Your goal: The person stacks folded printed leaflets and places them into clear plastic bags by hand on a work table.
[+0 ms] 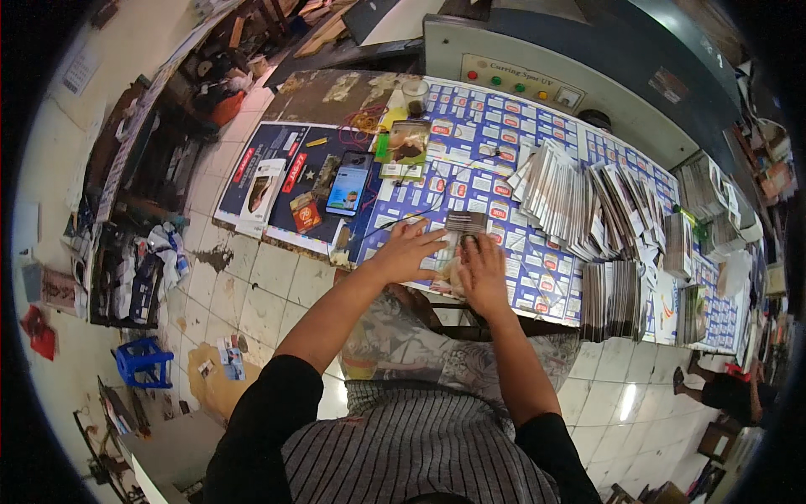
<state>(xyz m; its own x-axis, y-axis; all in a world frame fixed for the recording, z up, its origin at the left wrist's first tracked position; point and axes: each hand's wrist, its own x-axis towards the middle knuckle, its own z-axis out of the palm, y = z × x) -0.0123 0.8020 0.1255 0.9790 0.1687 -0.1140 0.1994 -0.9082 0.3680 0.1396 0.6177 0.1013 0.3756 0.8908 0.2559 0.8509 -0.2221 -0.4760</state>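
Observation:
A small printed booklet or folded leaflet (pixel 464 221) with a dark top edge lies at the near edge of the table, in front of my body. My left hand (pixel 409 250) rests at its left side, fingers stretched out toward it. On its right part lies my right hand (pixel 483 270), its fingers extended and pressing down flat. Both hands partly cover the paper, so its lower part is hard to make out. To the right, a fanned heap of similar booklets (pixel 558 197) spreads over the table, and a standing row of them (pixel 611 298) sits at the near edge.
A phone (pixel 347 186), an orange packet (pixel 306 212) and a green-brown printed pack (pixel 405 143) lie to the left. A glass (pixel 415 97) stands behind them. A machine with coloured buttons (pixel 520 86) borders the far side. A blue stool (pixel 143 363) stands on the floor; another person (pixel 730 391) is at right.

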